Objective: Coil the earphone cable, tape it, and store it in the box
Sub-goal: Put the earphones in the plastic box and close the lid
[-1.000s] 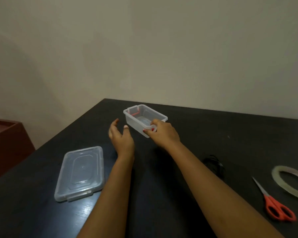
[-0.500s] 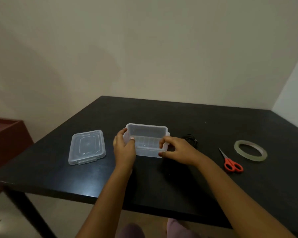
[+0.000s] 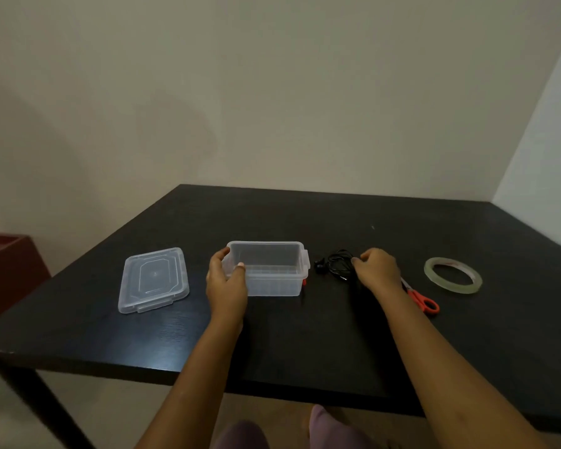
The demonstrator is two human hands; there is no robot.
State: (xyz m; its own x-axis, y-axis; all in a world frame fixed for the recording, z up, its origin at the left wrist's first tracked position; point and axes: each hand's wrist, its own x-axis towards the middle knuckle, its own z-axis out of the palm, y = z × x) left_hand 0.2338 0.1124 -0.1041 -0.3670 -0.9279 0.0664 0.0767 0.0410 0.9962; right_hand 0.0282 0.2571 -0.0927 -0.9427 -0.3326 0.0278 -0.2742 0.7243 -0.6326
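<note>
Leaving box [image 3: 272, 283], right hand [image 3: 381, 268] now pinches cable [image 3: 337, 264].

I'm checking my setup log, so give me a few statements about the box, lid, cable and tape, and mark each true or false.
1. The lid is on the box. False: it lies on the table, left of the box.
2. The left hand grips the box's left end. True.
3. The earphone cable is inside the box. False: it lies on the table right of the box, by the right hand.
4. The tape roll lies right of the scissors. True.
</note>
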